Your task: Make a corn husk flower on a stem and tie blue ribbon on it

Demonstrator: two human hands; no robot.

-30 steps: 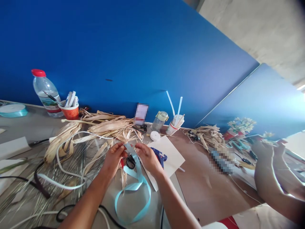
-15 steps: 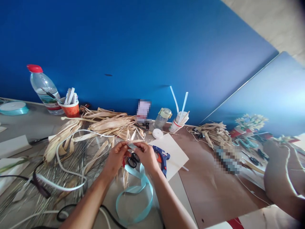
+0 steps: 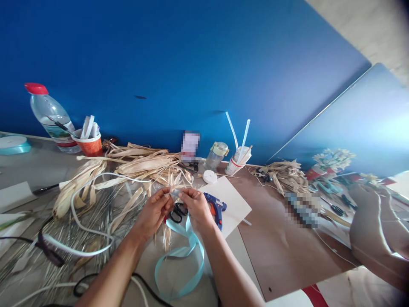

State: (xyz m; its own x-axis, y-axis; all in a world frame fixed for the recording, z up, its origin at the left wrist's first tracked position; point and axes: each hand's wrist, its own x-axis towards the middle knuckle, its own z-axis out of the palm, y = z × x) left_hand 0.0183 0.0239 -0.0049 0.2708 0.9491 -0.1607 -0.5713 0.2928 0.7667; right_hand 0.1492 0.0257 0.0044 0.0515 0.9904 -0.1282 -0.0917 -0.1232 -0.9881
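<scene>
A light blue ribbon [image 3: 197, 266] lies in a loose loop on the table and rises to my hands. My left hand [image 3: 159, 209] is closed, its fingertips pinching one part of the ribbon. Close beside it, my right hand [image 3: 195, 205] pinches the ribbon too, leaving a short stretch between the two. Pale pointed husk pieces [image 3: 172, 179] show just beyond my fingertips; whether I hold them I cannot tell. Below my hands are black-handled scissors [image 3: 177, 212], partly hidden. To the right of my right hand lies a blue glue gun [image 3: 219, 209].
Dried corn husks [image 3: 150, 164], thin wires [image 3: 86, 221] and a white cable [image 3: 76, 204] spread to the left. White card [image 3: 234, 207] lies on the right. Behind stand a bottle [image 3: 53, 117], a cup [image 3: 90, 145], a jar [image 3: 216, 157] and a cup with sticks [image 3: 236, 164]. Another person's arm [image 3: 367, 221] is at far right.
The camera view has shifted slightly. My hands keep their pinch on the ribbon, with only a small shift of the fingers.
</scene>
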